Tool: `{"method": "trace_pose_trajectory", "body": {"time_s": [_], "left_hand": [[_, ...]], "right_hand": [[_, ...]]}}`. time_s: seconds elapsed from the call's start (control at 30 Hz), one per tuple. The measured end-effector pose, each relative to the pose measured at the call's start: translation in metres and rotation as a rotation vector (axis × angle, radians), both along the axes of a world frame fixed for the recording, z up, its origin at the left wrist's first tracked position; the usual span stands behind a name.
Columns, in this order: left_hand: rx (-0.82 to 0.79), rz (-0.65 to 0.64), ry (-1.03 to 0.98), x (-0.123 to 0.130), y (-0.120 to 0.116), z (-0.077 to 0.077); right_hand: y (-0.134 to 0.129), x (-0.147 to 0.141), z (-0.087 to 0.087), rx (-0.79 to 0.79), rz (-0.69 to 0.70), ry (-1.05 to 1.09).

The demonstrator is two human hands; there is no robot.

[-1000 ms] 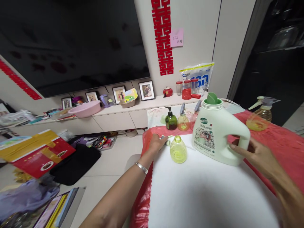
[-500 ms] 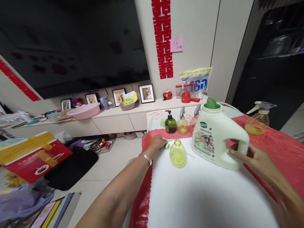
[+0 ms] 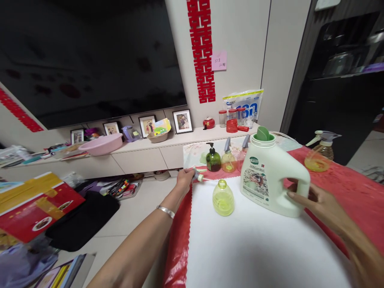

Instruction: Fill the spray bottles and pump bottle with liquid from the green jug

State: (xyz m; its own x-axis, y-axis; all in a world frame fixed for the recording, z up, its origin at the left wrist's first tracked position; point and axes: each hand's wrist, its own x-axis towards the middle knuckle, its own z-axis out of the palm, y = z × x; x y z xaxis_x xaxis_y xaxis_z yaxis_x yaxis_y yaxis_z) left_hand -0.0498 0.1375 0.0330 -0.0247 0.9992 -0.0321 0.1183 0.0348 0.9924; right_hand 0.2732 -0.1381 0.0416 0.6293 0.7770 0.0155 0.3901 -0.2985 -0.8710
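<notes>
My left hand [image 3: 185, 177] is closed on a pale green and grey spray head [image 3: 197, 175] near the left edge of the table. An uncapped yellow-green bottle [image 3: 223, 199] stands upright on the white cloth [image 3: 234, 248]. To its right is a large pale green jug [image 3: 261, 180], upright, with a green scoop-like piece [image 3: 263, 133] in its open mouth. My right hand [image 3: 315, 198] has its fingers through the jug's handle, thumb on the near side.
Behind stand a dark green pump bottle [image 3: 213, 161], a yellow spray bottle [image 3: 228, 162] and a pink one [image 3: 241, 157]. Another spray bottle [image 3: 321, 156] is at the right on the red cover [image 3: 345, 184]. Jars [image 3: 222, 119] line the cabinet.
My left hand has moved left, carrying the spray head away from the yellow-green bottle. The jug and my right hand keep their places, while the view has shifted slightly.
</notes>
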Motion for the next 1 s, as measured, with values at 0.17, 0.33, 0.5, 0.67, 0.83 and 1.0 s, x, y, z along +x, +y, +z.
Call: {"method": "trace_pose_trajectory", "body": {"time_s": [0.17, 0.33, 0.5, 0.67, 0.83, 1.0], "left_hand": [[0.164, 0.127, -0.190, -0.020, 0.007, 0.051], [0.379, 0.144, -0.337, -0.039, -0.008, 0.113], [0.531, -0.025, -0.332, -0.039, -0.038, 0.147], [0.638, -0.169, -0.199, -0.031, -0.059, 0.155], [0.712, -0.210, -0.079, -0.028, -0.071, 0.167], [0.791, -0.201, 0.007, -0.026, -0.080, 0.183]], "right_hand": [[-0.005, 0.005, -0.001, 0.010, 0.089, 0.067], [-0.007, 0.011, -0.003, -0.001, 0.110, 0.086], [-0.006, 0.013, -0.003, -0.029, 0.103, 0.090], [-0.004, 0.010, 0.003, -0.062, 0.089, 0.103], [-0.005, 0.007, 0.007, -0.071, 0.098, 0.102], [-0.008, 0.008, 0.005, -0.065, 0.108, 0.087]]}}
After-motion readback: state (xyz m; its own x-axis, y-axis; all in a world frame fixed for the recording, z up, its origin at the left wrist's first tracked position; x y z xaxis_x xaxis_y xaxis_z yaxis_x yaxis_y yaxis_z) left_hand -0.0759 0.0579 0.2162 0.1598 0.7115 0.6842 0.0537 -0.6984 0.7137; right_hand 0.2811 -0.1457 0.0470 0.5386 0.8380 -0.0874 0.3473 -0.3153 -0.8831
